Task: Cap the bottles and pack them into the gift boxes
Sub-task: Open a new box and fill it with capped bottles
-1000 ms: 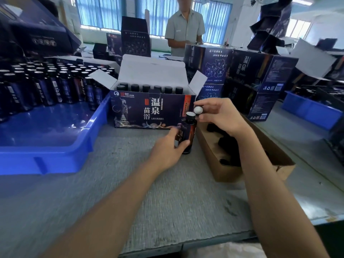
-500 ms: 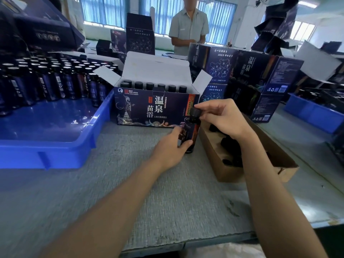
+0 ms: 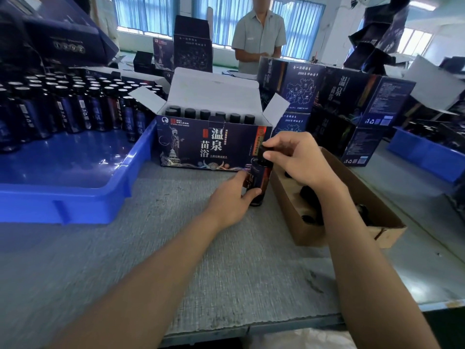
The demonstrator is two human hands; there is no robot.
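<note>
Head view: left hand (image 3: 230, 197) round the half-hidden bottle (image 3: 262, 175), right hand (image 3: 300, 159) with fingers (image 3: 278, 155) tight on its barely visible cap (image 3: 261, 149).

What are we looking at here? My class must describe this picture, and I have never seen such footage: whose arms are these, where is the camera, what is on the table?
There is no machine here. A person wears a wide-angle camera on the head, so you look down along their own arms. The left hand grips a dark bottle standing on the grey table. The right hand pinches the black cap on top of it. Behind stands an open gift box holding a row of capped bottles. On the left, a blue tray holds many more bottles. On the right lies a brown cardboard box with dark pieces inside, probably caps. Another person stands opposite.
</note>
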